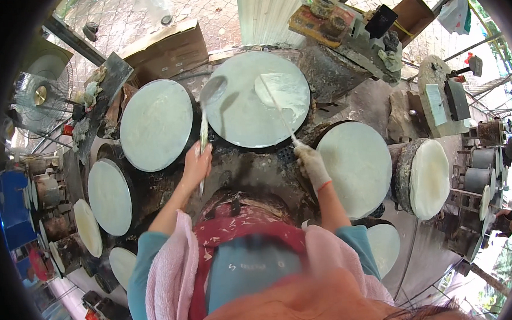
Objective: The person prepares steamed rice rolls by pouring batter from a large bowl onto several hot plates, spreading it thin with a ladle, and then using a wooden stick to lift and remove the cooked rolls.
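Observation:
My left hand [199, 163] is bare and grips the handle of a ladle [204, 127]. The ladle's broad round bowl [214, 89] is over the left edge of the centre round plate [241, 124] and casts a shadow on it. My right hand [312, 165], in a soiled pale glove, grasps a long thin stick [277, 104]. Its far end is over a thick white patch of batter-like paste [285, 91] on the plate's right half; whether the tip touches cannot be told. The rest of that plate has a thin pale wet coat.
More pale round plates on dark drums stand at left [156, 126] and right [356, 167]. A thick white disc [430, 179] is farther right. Beyond lie a cardboard box [168, 51], a fan [40, 95], a cluttered stand [333, 23] and wire mesh. Someone's hand shows at far right.

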Action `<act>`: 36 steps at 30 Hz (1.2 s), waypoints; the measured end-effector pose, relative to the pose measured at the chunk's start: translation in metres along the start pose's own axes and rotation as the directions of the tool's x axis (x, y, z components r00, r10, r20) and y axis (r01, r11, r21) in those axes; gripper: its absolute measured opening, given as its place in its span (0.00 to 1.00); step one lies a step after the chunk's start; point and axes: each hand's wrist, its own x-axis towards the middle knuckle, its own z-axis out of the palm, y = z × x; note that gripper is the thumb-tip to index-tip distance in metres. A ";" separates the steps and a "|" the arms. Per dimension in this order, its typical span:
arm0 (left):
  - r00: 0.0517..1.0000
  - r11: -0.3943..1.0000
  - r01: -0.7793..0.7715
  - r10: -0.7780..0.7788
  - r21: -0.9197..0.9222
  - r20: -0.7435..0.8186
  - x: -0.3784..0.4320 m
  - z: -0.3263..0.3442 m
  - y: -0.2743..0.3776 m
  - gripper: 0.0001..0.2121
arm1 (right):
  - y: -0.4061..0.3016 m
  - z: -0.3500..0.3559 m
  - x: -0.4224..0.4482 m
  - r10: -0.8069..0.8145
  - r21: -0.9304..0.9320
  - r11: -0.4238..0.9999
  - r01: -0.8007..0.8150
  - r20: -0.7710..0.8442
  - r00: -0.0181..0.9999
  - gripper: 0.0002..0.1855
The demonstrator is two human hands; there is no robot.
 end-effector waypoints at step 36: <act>0.726 0.448 0.688 -0.414 -0.571 0.550 0.099 0.059 0.003 0.04 | 0.084 0.114 -0.024 0.010 0.197 0.980 -0.008 -0.010 1.000 0.17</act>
